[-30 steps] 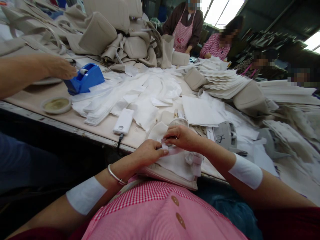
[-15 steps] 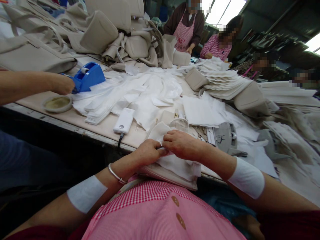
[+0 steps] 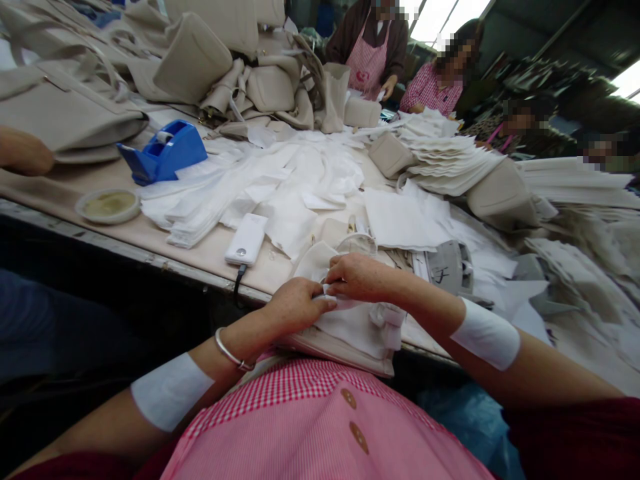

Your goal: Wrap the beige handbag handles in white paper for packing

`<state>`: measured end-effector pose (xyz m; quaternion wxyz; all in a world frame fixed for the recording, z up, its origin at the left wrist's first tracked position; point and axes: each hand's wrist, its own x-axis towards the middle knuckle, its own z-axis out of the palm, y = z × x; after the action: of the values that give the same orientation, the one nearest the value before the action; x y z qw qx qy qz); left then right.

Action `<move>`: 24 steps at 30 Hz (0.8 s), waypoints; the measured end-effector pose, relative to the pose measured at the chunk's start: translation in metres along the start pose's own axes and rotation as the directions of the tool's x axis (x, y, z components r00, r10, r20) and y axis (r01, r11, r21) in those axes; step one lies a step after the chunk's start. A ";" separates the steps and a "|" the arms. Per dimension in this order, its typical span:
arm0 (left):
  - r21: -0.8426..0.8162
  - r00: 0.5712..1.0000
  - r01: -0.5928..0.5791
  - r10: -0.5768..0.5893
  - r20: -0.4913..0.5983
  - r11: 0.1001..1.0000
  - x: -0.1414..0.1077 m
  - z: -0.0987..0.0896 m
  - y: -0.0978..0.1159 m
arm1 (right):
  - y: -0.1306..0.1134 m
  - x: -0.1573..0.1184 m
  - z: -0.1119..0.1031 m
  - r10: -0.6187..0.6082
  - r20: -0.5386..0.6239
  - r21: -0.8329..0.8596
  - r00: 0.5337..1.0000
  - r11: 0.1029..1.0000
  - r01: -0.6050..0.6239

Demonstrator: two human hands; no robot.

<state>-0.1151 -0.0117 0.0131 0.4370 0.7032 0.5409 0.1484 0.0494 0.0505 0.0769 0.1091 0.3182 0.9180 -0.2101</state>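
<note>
A beige bag [image 3: 345, 357] lies at the table's front edge, against my apron, with a thin white wrapping sheet [image 3: 357, 327] bunched on top of it. My left hand [image 3: 295, 305] is closed over its left part, thumb and fingers pinching the white wrapping at a narrow greyish piece I cannot make out. From the right, my right hand [image 3: 359, 277] pinches the same small white bit, its fingertips almost touching the left thumb. The fingers partly hide what lies between them. Just beyond my hands is a clear, rounded plastic piece [image 3: 357, 244].
A white power bank [image 3: 246, 239] with a black cable lies left of my hands. Further left are a blue tape dispenser [image 3: 167, 152], a shallow dish [image 3: 107, 206] and a co-worker's hand [image 3: 25, 152]. White sheets [image 3: 300, 170], a grey tape dispenser [image 3: 447, 268] and piled beige bags [image 3: 195, 60] surround the work.
My hands stay together at the wrapping; my right forearm has shifted slightly up and left. The co-worker's hand at left has drawn away from the blue tape dispenser.
</note>
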 end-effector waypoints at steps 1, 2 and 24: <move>-0.001 1.000 0.001 -0.001 0.000 1.000 0.000 0.000 0.000 | 0.001 0.000 0.000 -0.002 0.013 -0.001 1.000 1.000 0.002; -0.002 1.000 0.005 -0.005 0.002 1.000 0.000 0.001 0.000 | 0.001 -0.001 0.001 0.002 0.015 -0.003 1.000 1.000 -0.002; -0.055 0.984 -0.158 0.162 0.074 0.986 0.008 0.001 -0.007 | -0.010 -0.024 0.040 -0.116 -0.143 -0.369 0.983 0.928 0.056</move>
<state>-0.1165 -0.0049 0.0051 0.4617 0.7387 0.4612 0.1687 0.0641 0.0129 0.0526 0.0816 0.2679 0.9599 -0.0149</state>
